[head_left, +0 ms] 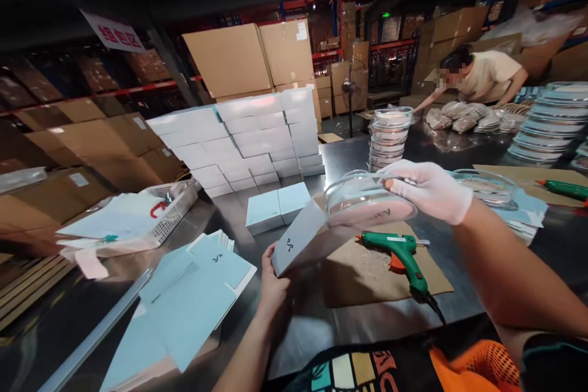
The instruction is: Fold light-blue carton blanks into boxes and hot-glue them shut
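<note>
My left hand (272, 285) grips the near corner of a pale blue box (298, 239), tilted with its far end raised. My right hand (429, 190), in a white glove, holds a round clear plastic container (365, 202) with a pinkish content just above the box's raised end. Below them a green glue gun (404, 254) lies on a brown cardboard sheet (367, 275) on the dark table.
Flat pale blue box blanks (193, 300) lie at left, a white basket (169, 208) behind them. Finished boxes (248, 141) are stacked at the back, two closed ones (275, 205) in front. Stacked clear containers (388, 138) stand centre. Another person (482, 76) works at far right.
</note>
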The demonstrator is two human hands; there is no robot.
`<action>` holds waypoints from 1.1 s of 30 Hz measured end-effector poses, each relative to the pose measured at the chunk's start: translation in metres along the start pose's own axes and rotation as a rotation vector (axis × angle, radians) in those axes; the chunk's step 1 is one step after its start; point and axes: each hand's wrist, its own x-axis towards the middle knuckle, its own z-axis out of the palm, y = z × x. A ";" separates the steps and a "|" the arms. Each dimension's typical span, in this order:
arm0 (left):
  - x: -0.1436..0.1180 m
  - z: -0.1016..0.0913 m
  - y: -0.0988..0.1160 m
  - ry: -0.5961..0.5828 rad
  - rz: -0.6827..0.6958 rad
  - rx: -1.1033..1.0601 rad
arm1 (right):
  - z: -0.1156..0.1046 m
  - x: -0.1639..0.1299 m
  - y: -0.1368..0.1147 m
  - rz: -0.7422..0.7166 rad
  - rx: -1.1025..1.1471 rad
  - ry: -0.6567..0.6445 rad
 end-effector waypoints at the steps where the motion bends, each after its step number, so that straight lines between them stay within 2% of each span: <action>1: -0.004 0.004 -0.007 -0.027 -0.017 -0.050 | 0.002 -0.005 -0.011 -0.024 -0.002 -0.059; 3: -0.014 0.014 -0.019 -0.121 -0.073 -0.118 | 0.014 -0.008 -0.024 -0.070 -0.034 -0.169; 5: -0.025 0.023 -0.029 -0.233 -0.127 -0.097 | 0.034 -0.009 -0.025 -0.099 -0.060 -0.194; 6: -0.029 0.027 -0.033 -0.282 -0.136 -0.051 | 0.044 -0.011 -0.022 -0.105 -0.065 -0.153; 8: -0.033 0.029 -0.036 -0.331 -0.123 0.079 | 0.062 -0.022 -0.013 -0.105 -0.052 0.010; 10: -0.032 0.026 -0.037 -0.326 -0.096 0.193 | 0.076 -0.042 -0.001 -0.097 -0.007 0.187; 12: -0.030 0.021 -0.038 -0.309 -0.068 0.263 | 0.092 -0.069 0.010 -0.079 0.067 0.287; 14: -0.029 0.016 -0.038 -0.329 -0.034 0.322 | 0.115 -0.094 0.019 -0.064 0.123 0.269; 16: -0.032 0.014 -0.039 -0.330 0.013 0.326 | 0.144 -0.112 0.024 -0.084 0.150 0.179; 18: -0.035 0.013 -0.036 -0.256 0.097 0.252 | 0.171 -0.122 0.024 -0.121 0.194 0.127; 20: -0.036 0.012 -0.028 -0.148 0.215 0.182 | 0.189 -0.123 0.020 -0.123 0.287 0.120; 22: -0.034 0.011 -0.017 -0.132 0.327 0.174 | 0.197 -0.117 0.012 -0.040 0.420 0.097; 24: -0.030 0.011 -0.007 -0.181 0.400 0.169 | 0.199 -0.106 0.002 0.114 0.536 0.099; 25: -0.028 0.011 -0.005 -0.191 0.422 0.153 | 0.201 -0.099 -0.002 0.197 0.558 0.127; 27: -0.026 0.011 -0.005 -0.131 0.457 0.079 | 0.207 -0.087 -0.010 0.328 0.527 0.245; 30: -0.026 0.007 -0.016 -0.066 0.518 0.052 | 0.217 -0.076 -0.014 0.351 0.484 0.374; 33: -0.023 0.002 -0.023 -0.171 0.555 0.230 | 0.211 -0.077 -0.008 0.291 0.543 0.327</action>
